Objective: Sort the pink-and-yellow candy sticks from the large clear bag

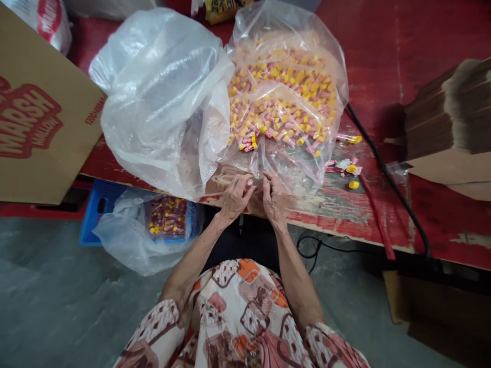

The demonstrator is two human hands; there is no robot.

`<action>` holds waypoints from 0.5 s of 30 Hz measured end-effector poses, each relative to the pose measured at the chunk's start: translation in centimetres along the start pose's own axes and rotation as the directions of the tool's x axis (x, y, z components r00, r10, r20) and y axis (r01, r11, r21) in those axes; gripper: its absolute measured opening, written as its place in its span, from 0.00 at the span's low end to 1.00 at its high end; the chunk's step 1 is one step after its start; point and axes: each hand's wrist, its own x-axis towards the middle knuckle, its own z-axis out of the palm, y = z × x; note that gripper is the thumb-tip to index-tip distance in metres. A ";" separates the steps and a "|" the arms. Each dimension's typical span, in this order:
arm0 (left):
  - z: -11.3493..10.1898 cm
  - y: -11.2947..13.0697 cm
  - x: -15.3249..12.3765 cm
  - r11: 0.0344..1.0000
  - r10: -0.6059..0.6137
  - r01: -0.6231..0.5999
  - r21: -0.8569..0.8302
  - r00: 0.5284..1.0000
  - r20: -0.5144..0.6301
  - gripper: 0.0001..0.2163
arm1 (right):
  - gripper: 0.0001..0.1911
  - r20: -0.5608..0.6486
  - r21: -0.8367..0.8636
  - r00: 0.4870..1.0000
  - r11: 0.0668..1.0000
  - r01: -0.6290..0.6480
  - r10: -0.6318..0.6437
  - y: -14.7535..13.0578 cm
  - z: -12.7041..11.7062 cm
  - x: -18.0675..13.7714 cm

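My left hand (235, 197) and my right hand (274, 197) meet at the front edge of the red table (383, 61), fingers pinched together. A small pink piece shows at my left fingertips; what the right fingers hold is hidden. Just beyond them lies a large clear plastic bag (286, 97) full of pink and yellow pieces. A second clear bag (164, 102), puffed up, sits to its left.
A few loose pink and yellow pieces (351, 168) and a red stick lie right of the bag. A black cable (387, 174) crosses the table. A blue crate (97, 209) with a bagged batch stands on the floor at left. Cardboard boxes stand left and right.
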 end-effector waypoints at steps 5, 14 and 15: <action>-0.1 0.1 0.4 1.000 -0.017 0.016 -0.024 0.999 -0.037 0.15 | 0.25 0.014 -0.005 1.000 1.000 -0.021 0.021 -0.2 -0.1 -0.1; 0.7 -0.7 0.4 0.998 -0.056 0.055 -0.016 0.998 -0.040 0.17 | 0.22 0.045 -0.007 0.999 1.000 -0.028 0.029 -0.4 -0.4 0.0; 0.7 -0.8 0.3 0.999 -0.048 0.047 -0.014 0.998 -0.039 0.17 | 0.22 0.045 -0.004 0.999 1.000 -0.023 0.024 -0.4 -0.3 0.0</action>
